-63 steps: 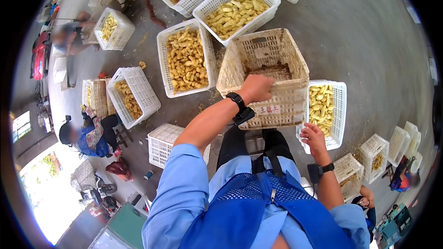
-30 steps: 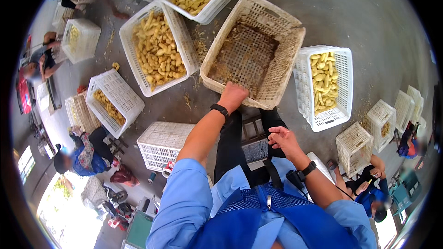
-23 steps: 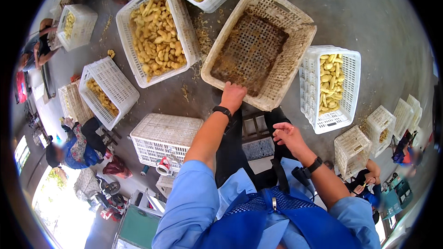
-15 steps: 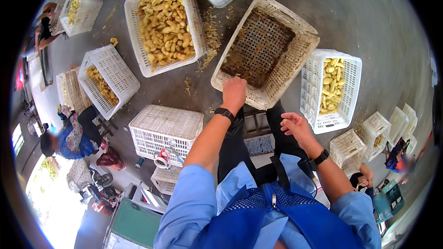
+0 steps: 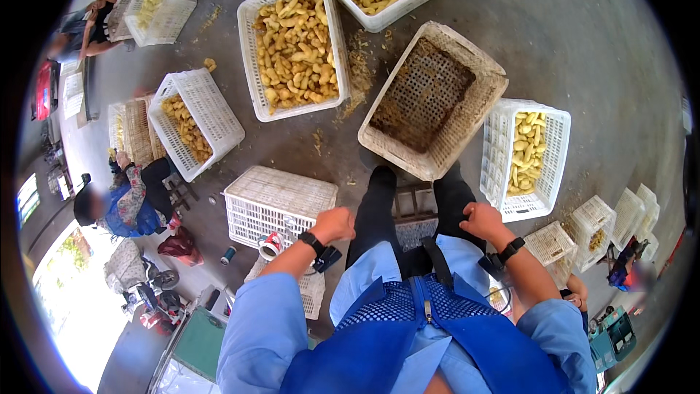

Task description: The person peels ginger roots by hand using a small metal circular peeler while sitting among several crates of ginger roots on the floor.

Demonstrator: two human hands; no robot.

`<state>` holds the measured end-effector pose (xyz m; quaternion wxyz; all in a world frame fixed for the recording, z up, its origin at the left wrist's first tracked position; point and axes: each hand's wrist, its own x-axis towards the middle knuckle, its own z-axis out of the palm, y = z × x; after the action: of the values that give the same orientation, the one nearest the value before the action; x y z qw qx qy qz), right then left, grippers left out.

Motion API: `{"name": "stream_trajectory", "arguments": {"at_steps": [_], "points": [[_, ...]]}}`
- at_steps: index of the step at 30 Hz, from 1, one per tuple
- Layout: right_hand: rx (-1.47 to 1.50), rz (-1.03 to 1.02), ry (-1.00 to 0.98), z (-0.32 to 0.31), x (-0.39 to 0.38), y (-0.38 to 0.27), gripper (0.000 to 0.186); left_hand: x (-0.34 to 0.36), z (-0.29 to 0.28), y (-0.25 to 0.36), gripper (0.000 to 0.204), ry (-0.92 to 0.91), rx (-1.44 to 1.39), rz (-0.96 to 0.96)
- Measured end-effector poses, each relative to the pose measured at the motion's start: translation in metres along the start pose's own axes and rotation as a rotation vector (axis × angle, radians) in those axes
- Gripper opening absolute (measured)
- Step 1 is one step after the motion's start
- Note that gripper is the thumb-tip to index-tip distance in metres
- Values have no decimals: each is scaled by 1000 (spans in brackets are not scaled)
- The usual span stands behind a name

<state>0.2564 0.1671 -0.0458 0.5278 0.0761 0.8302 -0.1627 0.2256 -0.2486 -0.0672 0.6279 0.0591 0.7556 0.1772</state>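
Note:
My left hand (image 5: 334, 225) is closed in a loose fist beside an upturned white crate (image 5: 281, 197), and nothing shows in it. Over my right thigh, my right hand (image 5: 481, 220) is also curled shut, with nothing visible in the fingers. Both hands are apart from the dirty plastic crate (image 5: 467, 113) in front of my knees. That crate is tilted, its slatted bottom stained brown, with no pieces in it. To its right, a white crate (image 5: 496, 157) lies tipped, holding yellow root-like pieces (image 5: 526, 152).
Ahead to the left stands a white crate (image 5: 251, 51) full of yellow knobbly pieces (image 5: 295, 55); another full crate (image 5: 375, 22) is beyond it. A tipped crate (image 5: 211, 113) is farther left, near a seated person (image 5: 131, 208). A low stool (image 5: 414, 204) shows between my legs.
My left hand has let go of the dirty crate's near rim and drawn back to the left. My right hand has moved down toward me, its fingers curling in.

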Motion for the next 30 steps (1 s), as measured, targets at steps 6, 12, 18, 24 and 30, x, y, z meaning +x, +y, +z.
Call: {"name": "stream_trajectory", "arguments": {"at_steps": [6,12,18,24,30], "points": [[-128,-73,-105,-7,6,43,43,-8,54,16,18,-31,-23,-61],[-101,-119,-158,-23,20,84,20,-15,64,50,17,-13,-170,-53],[-8,-172,-413,-55,-5,88,18,-73,64,88,15,-223,-373,116],[39,-397,-561,-35,-14,104,22,-74,64,100,27,-434,-230,259],[-108,-428,-593,-5,-30,45,17,-37,50,56,24,-466,38,418]]}}
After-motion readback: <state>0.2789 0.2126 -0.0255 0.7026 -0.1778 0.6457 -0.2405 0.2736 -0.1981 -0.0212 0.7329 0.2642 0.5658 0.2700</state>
